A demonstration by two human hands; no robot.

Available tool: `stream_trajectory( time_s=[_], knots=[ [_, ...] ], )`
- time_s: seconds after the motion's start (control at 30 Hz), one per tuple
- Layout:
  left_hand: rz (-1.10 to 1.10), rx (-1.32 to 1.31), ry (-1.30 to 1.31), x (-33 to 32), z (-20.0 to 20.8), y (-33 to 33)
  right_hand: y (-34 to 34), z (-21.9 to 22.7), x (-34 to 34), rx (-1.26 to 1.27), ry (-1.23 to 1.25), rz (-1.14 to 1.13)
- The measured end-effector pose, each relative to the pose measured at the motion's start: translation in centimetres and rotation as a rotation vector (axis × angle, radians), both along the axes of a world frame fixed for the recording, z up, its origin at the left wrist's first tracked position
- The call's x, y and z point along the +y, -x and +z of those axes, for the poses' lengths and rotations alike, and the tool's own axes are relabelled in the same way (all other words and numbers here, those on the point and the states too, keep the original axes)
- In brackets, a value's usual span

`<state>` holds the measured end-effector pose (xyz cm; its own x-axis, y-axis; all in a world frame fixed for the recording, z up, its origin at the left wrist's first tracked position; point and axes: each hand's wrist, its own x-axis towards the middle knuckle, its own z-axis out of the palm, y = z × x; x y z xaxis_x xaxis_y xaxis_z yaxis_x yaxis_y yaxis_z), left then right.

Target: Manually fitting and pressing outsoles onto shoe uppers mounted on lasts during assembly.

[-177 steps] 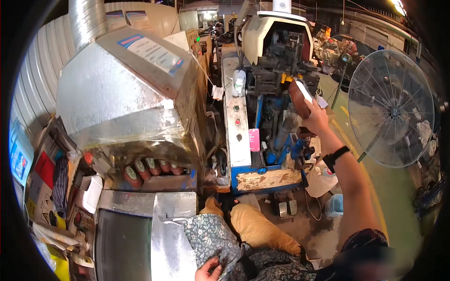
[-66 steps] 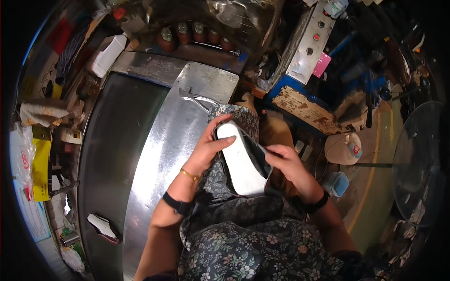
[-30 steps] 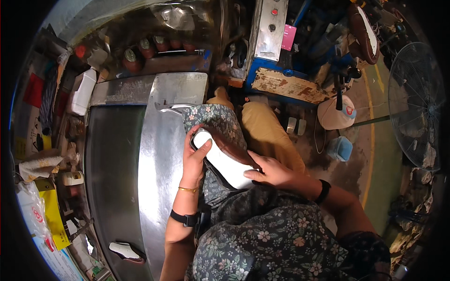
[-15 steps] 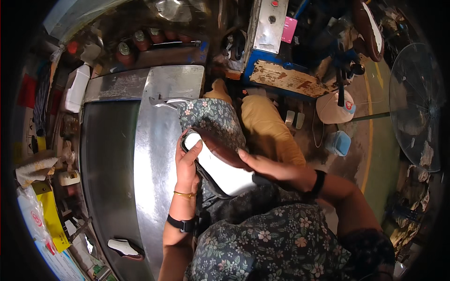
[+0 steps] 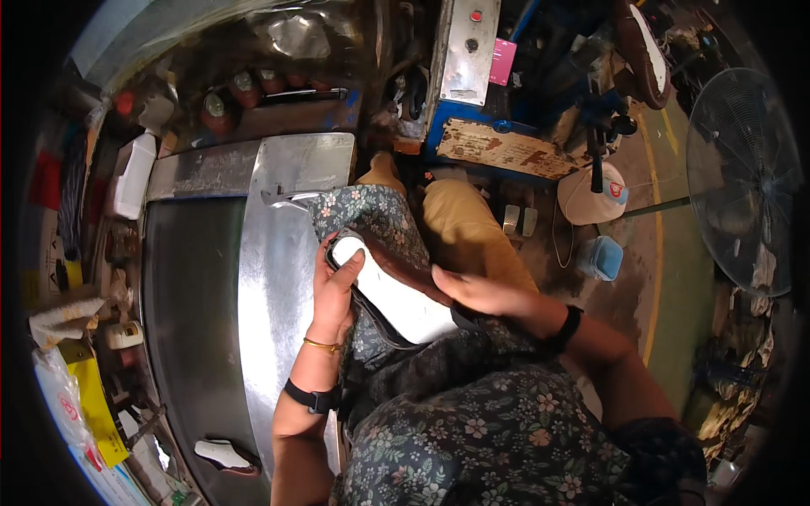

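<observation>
A brown shoe upper with a white underside (image 5: 395, 291) is tilted over my lap, its white face up. My left hand (image 5: 336, 282) is closed around its narrower far end, the thumb pressed on the white face. Against the brown side at the right rests my right hand (image 5: 485, 293), its thumb at the edge and its fingers hidden under the shoe. A second, similar shoe piece (image 5: 226, 455) lies on the dark belt at the lower left, apart from both hands.
The dark conveyor belt (image 5: 198, 312) and a shiny metal plate (image 5: 270, 337) run along my left. Ahead stands a machine with a metal control panel (image 5: 469, 51). At the right are a blue bucket (image 5: 603, 257) and a large round fan (image 5: 742, 181). A white bottle (image 5: 135, 177) stands beyond the belt.
The view has shifted slightly, so the surroundings sit a little differently. Both hands keep their places on the shoe upper.
</observation>
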<state>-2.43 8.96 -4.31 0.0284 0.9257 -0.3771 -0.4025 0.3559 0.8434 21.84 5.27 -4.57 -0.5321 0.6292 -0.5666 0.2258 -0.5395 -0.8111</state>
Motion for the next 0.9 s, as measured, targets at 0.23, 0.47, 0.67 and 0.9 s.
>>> stream_trajectory(
  time_s=[0.23,0.47,0.67,0.9],
  knots=[
    [0.006,0.01,-0.003,0.1,1.1,0.0,3.0,3.7,-1.0,-0.304,-0.311,0.116],
    [0.317,0.095,0.066,-2.0,-2.6,-2.0,5.9,0.0,0.1,0.127,-0.158,-0.18],
    [-0.352,1.897,-0.217,0.6,5.0,-0.1,9.4,1.9,-1.2,-0.225,-0.371,-0.063],
    [-0.406,0.777,0.099,-1.8,1.0,5.9,8.8,-3.2,-0.5,0.105,-0.371,-0.343]
  ],
)
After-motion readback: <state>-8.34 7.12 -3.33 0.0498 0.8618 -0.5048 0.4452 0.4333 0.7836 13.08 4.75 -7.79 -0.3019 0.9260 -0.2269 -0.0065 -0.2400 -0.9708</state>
